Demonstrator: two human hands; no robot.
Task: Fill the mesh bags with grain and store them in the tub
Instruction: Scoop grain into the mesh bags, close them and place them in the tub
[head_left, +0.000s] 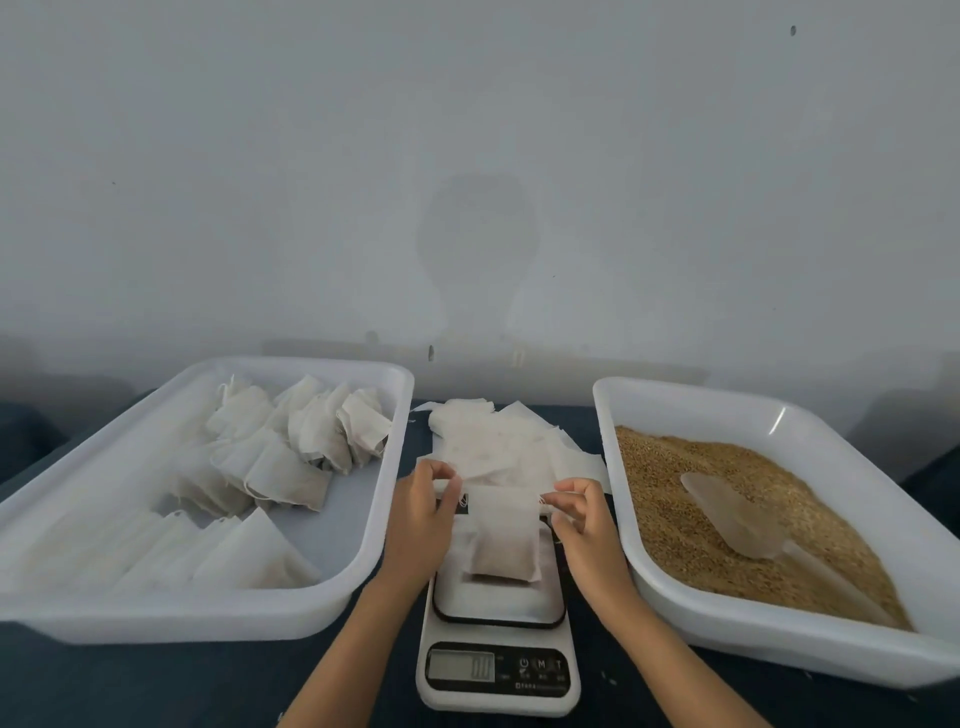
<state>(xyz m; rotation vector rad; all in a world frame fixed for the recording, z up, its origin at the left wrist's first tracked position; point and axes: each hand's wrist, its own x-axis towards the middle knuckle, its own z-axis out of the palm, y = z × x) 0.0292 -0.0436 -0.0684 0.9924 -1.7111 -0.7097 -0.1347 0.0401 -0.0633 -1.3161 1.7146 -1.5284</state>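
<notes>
A filled white mesh bag (503, 540) stands on the platform of a small kitchen scale (497, 670) at the centre. My left hand (423, 512) pinches the drawstring at the bag's top left corner. My right hand (584, 517) pinches the string at its top right corner. The white tub (197, 613) on the left holds several filled bags (291, 447). A second white tub (779, 623) on the right holds brown grain (670, 499) with a translucent plastic scoop (737, 519) lying on it.
A loose pile of empty mesh bags (498, 441) lies on the dark tabletop behind the scale, between the two tubs. A plain grey wall rises behind the table. The scale's display faces me at the front edge.
</notes>
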